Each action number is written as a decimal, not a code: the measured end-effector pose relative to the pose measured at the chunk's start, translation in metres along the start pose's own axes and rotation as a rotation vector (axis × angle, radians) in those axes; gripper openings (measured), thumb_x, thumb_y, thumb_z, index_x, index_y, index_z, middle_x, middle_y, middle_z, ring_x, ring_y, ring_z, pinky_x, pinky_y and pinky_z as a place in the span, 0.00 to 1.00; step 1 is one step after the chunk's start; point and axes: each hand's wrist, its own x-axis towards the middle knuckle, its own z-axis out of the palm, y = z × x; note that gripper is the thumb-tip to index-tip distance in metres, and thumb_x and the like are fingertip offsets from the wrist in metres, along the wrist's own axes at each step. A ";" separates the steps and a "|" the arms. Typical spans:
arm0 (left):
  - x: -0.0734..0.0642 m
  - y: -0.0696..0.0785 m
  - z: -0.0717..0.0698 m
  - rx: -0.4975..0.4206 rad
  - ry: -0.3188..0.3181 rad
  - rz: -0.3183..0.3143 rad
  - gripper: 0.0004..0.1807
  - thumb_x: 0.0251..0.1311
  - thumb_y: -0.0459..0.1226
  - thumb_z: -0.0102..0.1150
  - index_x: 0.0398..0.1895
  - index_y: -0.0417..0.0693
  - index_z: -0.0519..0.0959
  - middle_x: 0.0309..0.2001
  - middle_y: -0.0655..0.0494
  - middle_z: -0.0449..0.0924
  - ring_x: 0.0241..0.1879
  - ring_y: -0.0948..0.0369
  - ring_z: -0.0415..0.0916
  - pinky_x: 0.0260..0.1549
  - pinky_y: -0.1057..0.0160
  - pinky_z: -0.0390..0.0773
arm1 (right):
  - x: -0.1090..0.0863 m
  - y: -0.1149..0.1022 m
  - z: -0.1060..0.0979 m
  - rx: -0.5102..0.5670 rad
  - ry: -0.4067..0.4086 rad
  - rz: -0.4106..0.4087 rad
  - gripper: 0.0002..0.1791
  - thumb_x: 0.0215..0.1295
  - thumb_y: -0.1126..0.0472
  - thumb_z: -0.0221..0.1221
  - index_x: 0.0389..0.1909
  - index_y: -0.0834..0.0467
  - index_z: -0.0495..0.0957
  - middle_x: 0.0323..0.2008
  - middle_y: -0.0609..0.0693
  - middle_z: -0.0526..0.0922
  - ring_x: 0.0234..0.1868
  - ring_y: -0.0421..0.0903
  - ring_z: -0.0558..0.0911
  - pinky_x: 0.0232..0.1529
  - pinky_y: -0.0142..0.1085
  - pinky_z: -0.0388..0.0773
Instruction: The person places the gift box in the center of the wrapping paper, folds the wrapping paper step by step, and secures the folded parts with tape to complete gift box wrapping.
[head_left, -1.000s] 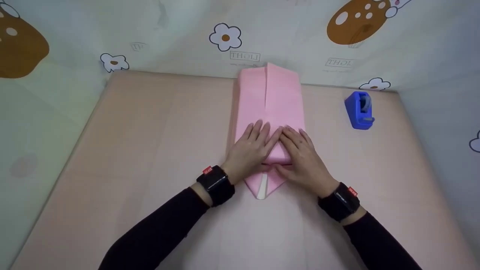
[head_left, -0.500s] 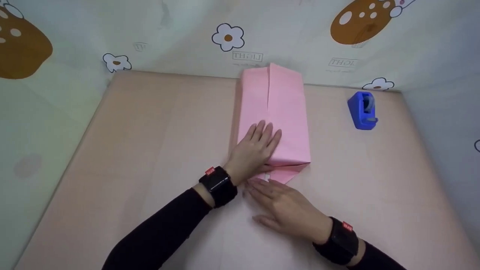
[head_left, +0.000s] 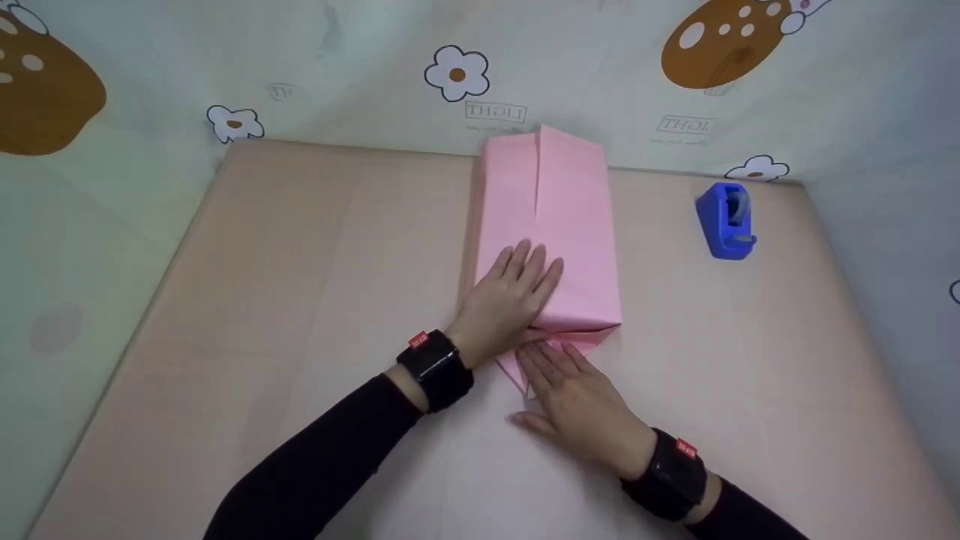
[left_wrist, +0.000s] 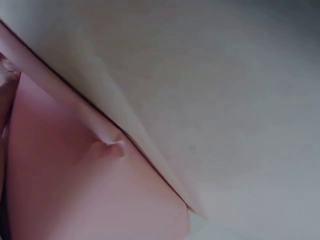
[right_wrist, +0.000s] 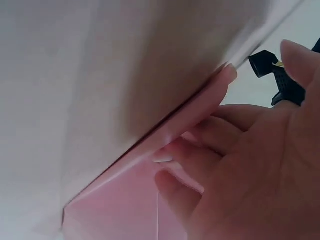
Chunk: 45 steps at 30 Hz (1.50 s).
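Note:
A long box-shaped package wrapped in pink paper lies lengthwise on the table. On its near part rests my left hand, fingers spread across the top, with the thumb down at the near end. There the paper sticks out as a pointed flap. My right hand lies over this flap, its fingers extended together and the thumb apart. In the right wrist view the right hand's fingers touch the folded pink paper. The left wrist view has pink paper with a small crumple, but hardly any of the hand.
A blue tape dispenser stands at the back right of the table. The table has a pale pinkish cover. Behind it and at both sides hangs a light sheet printed with flowers.
My right hand has left the package's top, dropped to the near flap, then slid slightly up over it, covering the flap's white strip. My left hand has stayed in place on the package.

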 end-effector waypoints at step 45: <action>0.001 0.001 -0.004 -0.120 -0.017 -0.039 0.54 0.56 0.70 0.59 0.76 0.44 0.63 0.72 0.39 0.68 0.73 0.42 0.66 0.73 0.49 0.68 | -0.029 0.026 -0.011 0.189 -0.128 -0.008 0.46 0.72 0.33 0.50 0.75 0.64 0.62 0.77 0.61 0.63 0.78 0.54 0.63 0.77 0.52 0.62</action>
